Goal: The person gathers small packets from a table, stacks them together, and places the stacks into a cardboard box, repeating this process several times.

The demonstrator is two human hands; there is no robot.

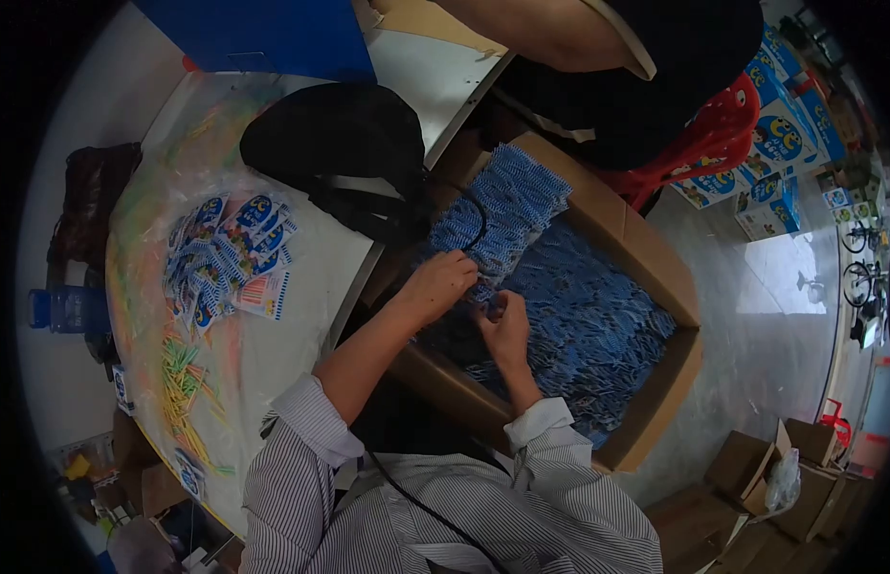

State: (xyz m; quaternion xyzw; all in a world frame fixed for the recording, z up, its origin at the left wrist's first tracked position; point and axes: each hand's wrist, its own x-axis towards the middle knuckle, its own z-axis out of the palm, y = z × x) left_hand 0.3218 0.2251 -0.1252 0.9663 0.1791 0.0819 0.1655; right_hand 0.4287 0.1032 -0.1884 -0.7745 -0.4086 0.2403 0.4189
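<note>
My left hand (443, 286) reaches over an open cardboard box (629, 222) with its fingers bent and closed at the lower edge of a thick bundle of blue-and-white packets (507, 201). Close beside it, my right hand (507, 335) is curled, thumb and fingers pinching a small dark blue packet (485, 293). The fingertips of both hands nearly meet there, and part of what they grip is hidden. Below them the box holds a deep heap of loose blue packets (589, 316) with zigzag edges.
On the table (316, 277) at left lie a pile of printed blue packets (225, 251), thin coloured sticks (185, 383) and a black bag (335, 134). Another person's arm (550, 33) is at the top, near a red chair (703, 143). Printed cartons (780, 134) stand at right.
</note>
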